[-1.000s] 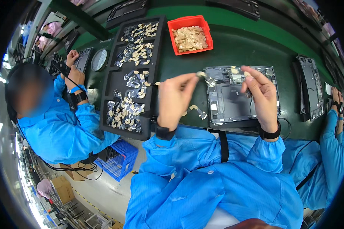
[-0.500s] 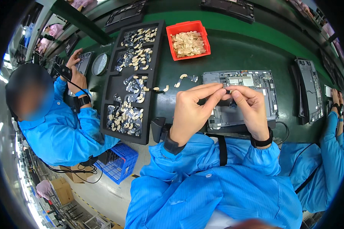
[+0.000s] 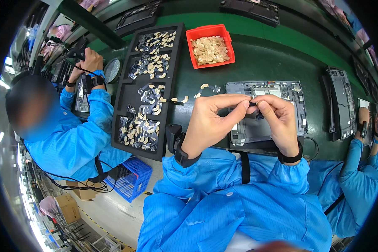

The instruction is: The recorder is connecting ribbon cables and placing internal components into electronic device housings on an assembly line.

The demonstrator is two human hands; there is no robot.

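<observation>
Well to the left of the open grey chassis (image 3: 262,133), a black compartment tray (image 3: 127,94) is filled in places with tangled cream-and-dark flex cables. Between tray and chassis, a short cable piece (image 3: 179,100) is seen beside the tray's right rim. Just off the chassis's upper left corner, a loose flex cable (image 3: 204,85) is laid on the counter (image 3: 273,59), its length stretched roughly left to right, its dark connector end pointed toward the chassis, its cream curved end toward the tray; the left hand is the nearer one to it. Beyond that same corner, a red bin (image 3: 206,31) is heaped with thin cream pieces.

Over the chassis's left half, a small dark piece (image 3: 252,103) is pinched from the left by the fingers of the left hand (image 3: 214,122) and from the right by those of the right hand (image 3: 283,122). It is mostly covered, so its long axis and direction cannot be told. The chassis is positioned beneath and beyond both hands, its long axis set left to right. Right of it, another dark chassis (image 3: 344,96) is stood lengthwise away from the body.
</observation>
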